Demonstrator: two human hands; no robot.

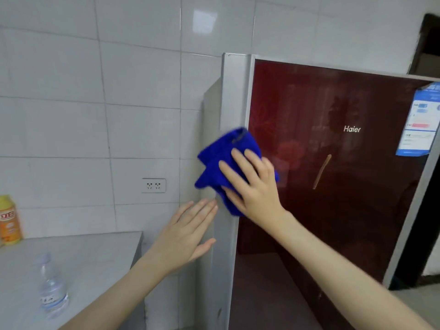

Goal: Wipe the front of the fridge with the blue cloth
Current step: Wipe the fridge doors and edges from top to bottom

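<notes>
Far left, an orange bottle [9, 220] stands on the grey surface [95, 258] against the tiled wall, and a clear water bottle [51, 287] stands nearer to you on the same surface. On the wall, a white wall socket [153, 185] sits between the surface and the fridge [333, 210]. Your left hand [188, 234] is flat, fingers straight and together, thumb out, right at the fridge's grey side panel; whether it touches I can't tell. Above it is the blue cloth [221, 158], bunched over the left edge of the dark red door and lapping onto the grey frame. Your right hand [252, 186] presses it there, palm flat, fingers spread. Far right, a blue-and-white label [421, 120] is stuck near the door's top corner.
</notes>
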